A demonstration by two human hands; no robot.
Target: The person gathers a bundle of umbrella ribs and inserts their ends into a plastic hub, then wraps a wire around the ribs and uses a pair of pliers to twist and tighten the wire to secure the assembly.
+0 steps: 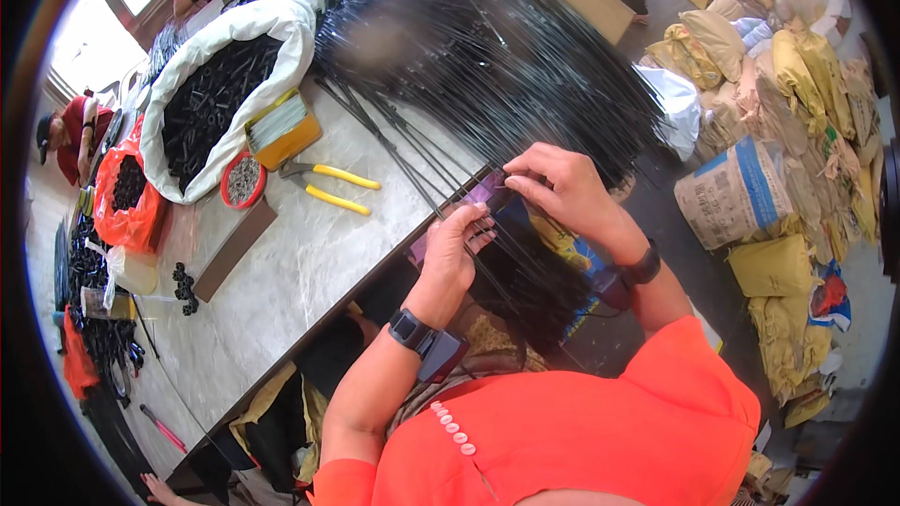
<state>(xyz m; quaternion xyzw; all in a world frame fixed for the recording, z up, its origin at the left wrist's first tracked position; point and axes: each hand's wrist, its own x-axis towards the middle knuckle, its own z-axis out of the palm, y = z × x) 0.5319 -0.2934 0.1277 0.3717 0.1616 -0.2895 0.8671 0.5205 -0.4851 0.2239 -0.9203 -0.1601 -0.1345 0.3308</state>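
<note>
Near the table's front edge, my left hand is closed around a few thin black rods, which run from the table out past the edge. To its right my right hand has thumb and forefinger pinched together; what they hold is too small to make out. Under and between the hands a purple piece lies at the table edge. Beyond them spreads a large heap of long black rods. Yellow-handled pliers lie on the table to the left of my hands.
A white sack of short black parts stands on the grey table, beside a yellow box, a red-rimmed dish and an orange bag. Piled sacks cover the right side. People in red work at the far and left sides.
</note>
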